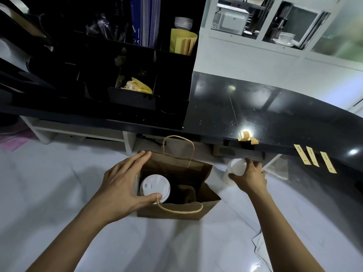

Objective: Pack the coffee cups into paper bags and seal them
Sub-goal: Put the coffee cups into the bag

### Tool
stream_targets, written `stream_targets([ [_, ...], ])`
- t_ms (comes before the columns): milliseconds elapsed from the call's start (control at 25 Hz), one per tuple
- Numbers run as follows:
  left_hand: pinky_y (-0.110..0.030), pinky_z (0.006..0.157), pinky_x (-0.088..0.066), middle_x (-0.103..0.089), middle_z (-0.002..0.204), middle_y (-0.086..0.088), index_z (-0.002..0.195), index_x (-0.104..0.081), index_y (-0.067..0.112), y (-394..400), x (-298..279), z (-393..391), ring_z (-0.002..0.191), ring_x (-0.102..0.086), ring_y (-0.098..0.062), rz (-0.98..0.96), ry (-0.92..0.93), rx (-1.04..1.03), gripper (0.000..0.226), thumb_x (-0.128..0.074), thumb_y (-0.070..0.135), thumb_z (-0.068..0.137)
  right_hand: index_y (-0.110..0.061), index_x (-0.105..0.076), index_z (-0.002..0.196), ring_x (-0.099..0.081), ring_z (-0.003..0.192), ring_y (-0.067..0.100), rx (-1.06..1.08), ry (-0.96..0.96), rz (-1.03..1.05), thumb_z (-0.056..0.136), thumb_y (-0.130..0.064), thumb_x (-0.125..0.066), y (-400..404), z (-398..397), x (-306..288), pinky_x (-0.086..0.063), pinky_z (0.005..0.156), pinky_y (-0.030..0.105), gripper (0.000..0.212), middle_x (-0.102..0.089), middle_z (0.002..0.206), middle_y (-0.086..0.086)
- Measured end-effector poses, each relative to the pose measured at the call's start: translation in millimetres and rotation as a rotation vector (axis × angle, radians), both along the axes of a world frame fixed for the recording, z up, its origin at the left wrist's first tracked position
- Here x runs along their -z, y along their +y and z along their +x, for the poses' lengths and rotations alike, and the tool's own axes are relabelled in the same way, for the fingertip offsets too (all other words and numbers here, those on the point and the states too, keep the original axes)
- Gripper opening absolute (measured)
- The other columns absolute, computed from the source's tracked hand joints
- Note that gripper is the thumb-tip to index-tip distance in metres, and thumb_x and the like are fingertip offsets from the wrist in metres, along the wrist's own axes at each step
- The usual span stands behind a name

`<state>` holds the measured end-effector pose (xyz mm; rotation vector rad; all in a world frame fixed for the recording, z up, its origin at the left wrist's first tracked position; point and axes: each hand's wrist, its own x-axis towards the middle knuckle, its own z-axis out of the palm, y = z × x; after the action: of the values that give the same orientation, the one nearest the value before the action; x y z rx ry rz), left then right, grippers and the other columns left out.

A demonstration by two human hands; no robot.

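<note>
A brown paper bag [204, 210] with twine handles stands open on the white counter in the middle of the head view. Inside it, on the left, sits a white lidded coffee cup [152, 185]. My left hand [121, 183] spreads over the bag's left edge, fingers straight along the far rim and thumb touching the cup's lid near the front handle. To the right of the bag my right hand [248, 177] grips a second white lidded cup [234, 168], tilted, beside the bag. Three tan tape strips [314, 159] hang from the black ledge's edge at right.
A raised black ledge [255, 110] runs behind the bag, with a small roll of tan tape [244, 136] near its edge. A black organizer [137, 71] with sleeves, bags and napkins stands at back left. A folded clear sheet [261, 250] lies at lower right.
</note>
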<state>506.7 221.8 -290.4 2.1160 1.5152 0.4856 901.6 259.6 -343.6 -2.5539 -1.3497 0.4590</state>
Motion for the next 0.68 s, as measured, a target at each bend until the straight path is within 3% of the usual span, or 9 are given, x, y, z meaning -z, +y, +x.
stream_targets([
  [200,-0.039,0.12,-0.015,0.0,0.162,0.03,0.153,-0.001,0.055,-1,0,1,0.15,-0.011,-0.01,0.008,-0.006,0.002,0.111,-0.066,0.08,0.066,-0.012,-0.037,0.146,-0.045,0.129,0.042,0.021,0.076,0.048,0.072,-0.042,-0.09,-13,-6,3,-0.047,0.107,0.057,0.096,-0.034,0.146,0.015],
  [400,-0.039,0.12,-0.016,0.002,0.162,0.029,0.153,0.001,0.054,-1,0,0,0.15,-0.009,-0.011,-0.001,0.008,0.012,0.111,-0.067,0.079,0.068,-0.017,-0.036,0.145,-0.045,0.128,0.038,0.012,0.082,0.102,0.072,-0.044,-0.089,-25,-8,-8,-0.048,0.103,0.058,0.095,-0.045,0.142,0.015],
  [680,-0.043,0.12,-0.017,0.001,0.164,0.025,0.154,0.0,0.052,-1,0,1,0.151,-0.009,-0.015,-0.002,0.032,0.018,0.111,-0.066,0.08,0.069,-0.025,-0.038,0.141,-0.046,0.124,0.03,-0.018,0.121,0.253,0.07,-0.051,-0.086,-42,-23,-47,-0.052,0.097,0.054,0.089,-0.046,0.138,0.008],
])
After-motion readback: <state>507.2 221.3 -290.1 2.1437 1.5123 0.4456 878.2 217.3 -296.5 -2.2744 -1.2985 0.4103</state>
